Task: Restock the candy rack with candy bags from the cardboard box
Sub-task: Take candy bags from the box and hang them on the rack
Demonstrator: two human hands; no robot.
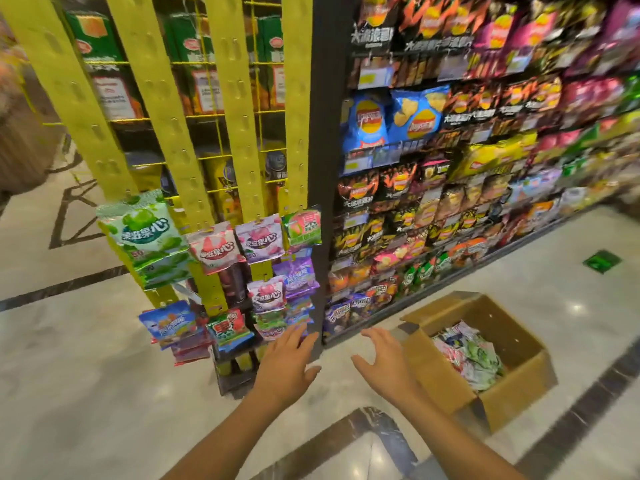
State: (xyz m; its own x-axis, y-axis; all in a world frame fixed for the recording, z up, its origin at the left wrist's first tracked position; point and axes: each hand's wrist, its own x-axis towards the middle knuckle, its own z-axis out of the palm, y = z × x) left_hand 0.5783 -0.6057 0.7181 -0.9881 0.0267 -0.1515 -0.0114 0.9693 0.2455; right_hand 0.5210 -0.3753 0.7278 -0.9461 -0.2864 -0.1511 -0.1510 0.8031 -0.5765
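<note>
The candy rack (239,140) is a set of yellow hanging strips on a wire frame, with candy bags clipped to its lower part: a green bag (145,233), pink bags (216,249) and purple bags (298,275). An open cardboard box (516,393) stands on the floor at the right with several candy bags (467,355) inside. My left hand (285,367) is spread open just below the lowest bags on the rack. My right hand (384,363) is open too, fingers relaxed, just left of the box. Neither hand holds anything.
A tall dark shelf (450,168) full of chip bags runs along the right, behind the box. The floor is glossy marble with dark inlay lines. A green floor sticker (602,261) lies at the far right. The upper strips of the rack are bare.
</note>
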